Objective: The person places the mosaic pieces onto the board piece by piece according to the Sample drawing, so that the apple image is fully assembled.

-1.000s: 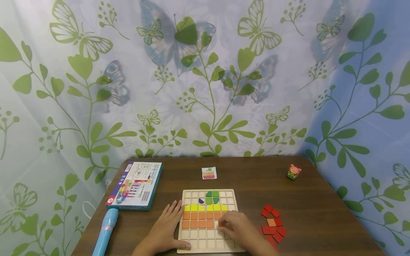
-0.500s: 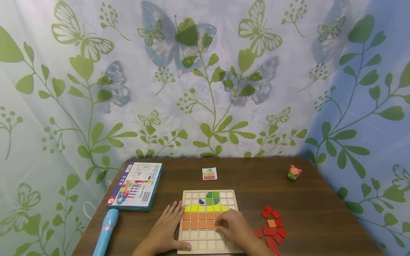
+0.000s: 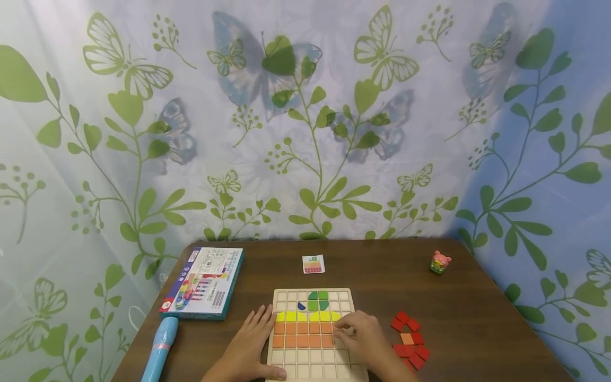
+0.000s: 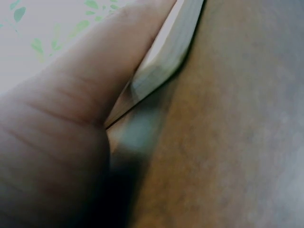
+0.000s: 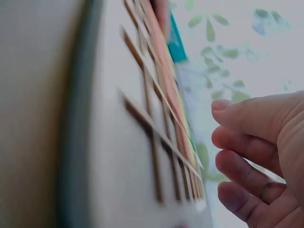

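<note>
A wooden grid board (image 3: pixel 289 356) bears yellow tiles (image 3: pixel 290 317), two rows of orange tiles (image 3: pixel 302 341), green tiles (image 3: pixel 313 305) and a dark blue piece (image 3: pixel 301 306). My left hand (image 3: pixel 250 345) lies flat along the board's left side, its thumb on the lower left corner. Over the right side of the board, my right hand (image 3: pixel 363 339) has its fingertips at the right end of the orange rows. Bent fingers and thumb (image 5: pixel 237 116) stand apart in the right wrist view, with nothing seen between them. The left wrist view shows the thumb against the board's edge (image 4: pixel 159 78).
Red tiles (image 3: pixel 417 338) and one orange tile (image 3: pixel 407 339) lie loose right of the board. Behind it is a small pattern card (image 3: pixel 313 264). A box (image 3: pixel 205 281) and a blue microphone (image 3: pixel 161 345) sit at left, a pink figurine (image 3: pixel 439 262) at back right.
The lower orange row now shows one more tile at its right end. My right hand has shifted slightly right, off that cell. My left hand stays on the board; the head view has tilted slightly.
</note>
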A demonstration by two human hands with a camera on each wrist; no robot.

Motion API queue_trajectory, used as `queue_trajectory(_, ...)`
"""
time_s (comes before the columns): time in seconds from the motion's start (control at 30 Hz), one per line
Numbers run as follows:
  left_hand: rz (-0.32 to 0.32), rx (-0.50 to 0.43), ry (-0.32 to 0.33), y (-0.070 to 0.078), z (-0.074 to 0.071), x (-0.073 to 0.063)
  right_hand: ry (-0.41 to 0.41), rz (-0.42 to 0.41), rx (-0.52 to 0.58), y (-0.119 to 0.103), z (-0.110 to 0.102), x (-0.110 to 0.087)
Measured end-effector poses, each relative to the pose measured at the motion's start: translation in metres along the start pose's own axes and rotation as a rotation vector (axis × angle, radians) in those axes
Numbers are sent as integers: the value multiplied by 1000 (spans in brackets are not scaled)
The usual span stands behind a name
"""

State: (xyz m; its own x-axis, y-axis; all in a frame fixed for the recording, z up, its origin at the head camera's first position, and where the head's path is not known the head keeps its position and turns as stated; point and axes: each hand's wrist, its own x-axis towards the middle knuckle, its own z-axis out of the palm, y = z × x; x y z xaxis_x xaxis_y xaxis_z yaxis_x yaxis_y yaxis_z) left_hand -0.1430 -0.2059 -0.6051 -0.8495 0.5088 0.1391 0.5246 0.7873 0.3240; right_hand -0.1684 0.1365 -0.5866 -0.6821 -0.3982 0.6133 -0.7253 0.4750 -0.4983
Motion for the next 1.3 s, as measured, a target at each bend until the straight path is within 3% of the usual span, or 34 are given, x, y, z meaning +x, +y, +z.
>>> queue_trajectory(0.37, 33, 4, 45, -3, 5, -2, 16, 357, -144, 33, -57, -9)
queue_trajectory(0.5, 51, -15, 66, -6, 10, -3, -22, 490, -172, 41, -80, -14)
queue_trajectory(0.63, 65, -9, 79, -7, 11, -2, -71, 571, -171, 48, -99, -21)
queue_trajectory(0.87, 41, 25, 58, -4, 7, -2, -165, 619, -133, 59, -116, -29)
queue_trajectory(1.13, 30, 31, 44, -2, 4, -1, -332, 506, 8, 66, -131, -36)
queue_trajectory(1.3, 32, 16, 40, -2, 4, -1, -424, 510, 61, 69, -136, -39)
